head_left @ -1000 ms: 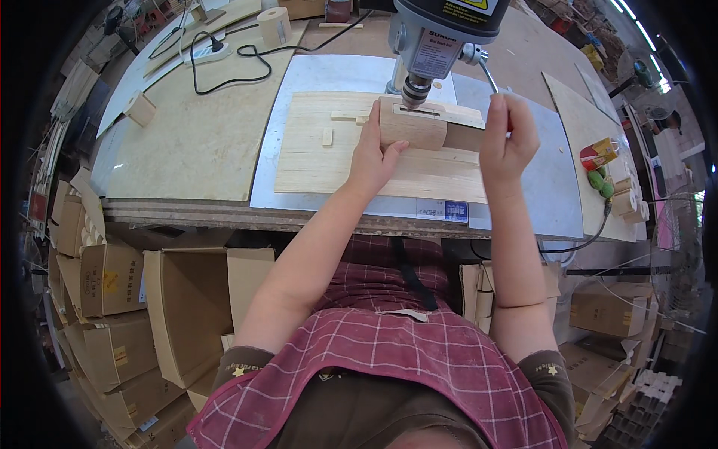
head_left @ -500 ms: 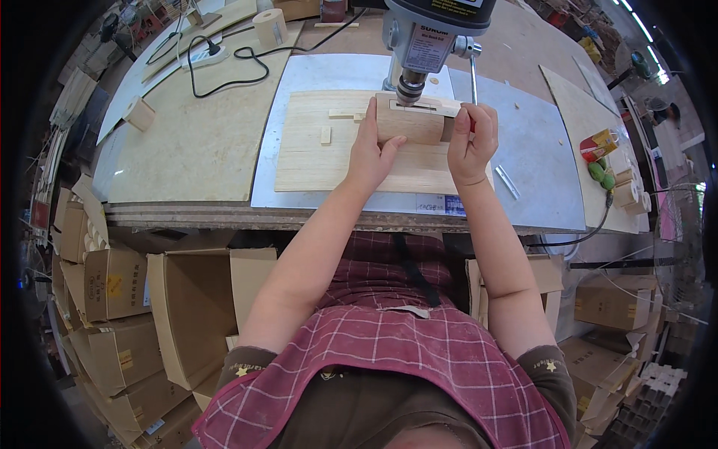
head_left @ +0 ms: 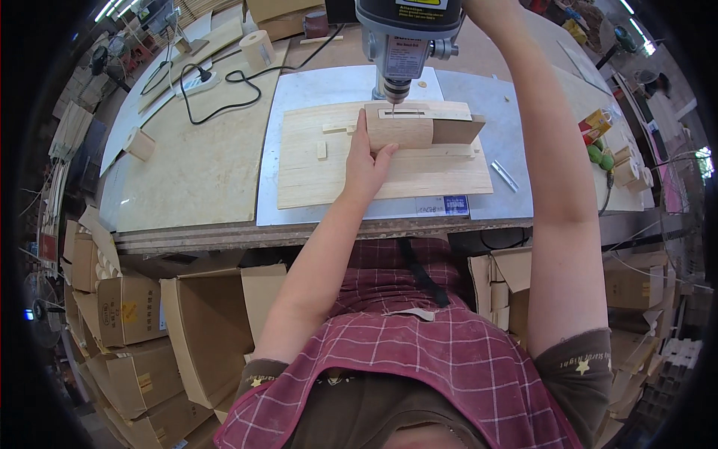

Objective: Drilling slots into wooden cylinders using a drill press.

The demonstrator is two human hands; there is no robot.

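Note:
A pale wooden block (head_left: 400, 135) with a light strip and narrow slot along its top stands on a wooden board (head_left: 314, 183). My left hand (head_left: 365, 166) grips the block's left end, thumb on the front face and fingers along the side. Just over the slot is the thin bit of a bench drill (head_left: 396, 90); whether it touches the wood I cannot tell. Up at the top edge, beside the drill's head, my right hand (head_left: 488, 7) is mostly cut off, its fingers hidden. A flat brown wooden piece (head_left: 458, 131) juts from the block's right side.
Small wood strips (head_left: 321, 150) lie left of the block. A metal ruler-like piece (head_left: 505, 176) rests right of the board. A black cable (head_left: 258, 82) runs to a power strip (head_left: 200, 84) at far left. Cardboard boxes (head_left: 206, 329) stand below the table.
My right hand has left the red-tipped drill lever beside the block and reached up to the drill's head. My left hand keeps its hold on the block. The view has shifted slightly.

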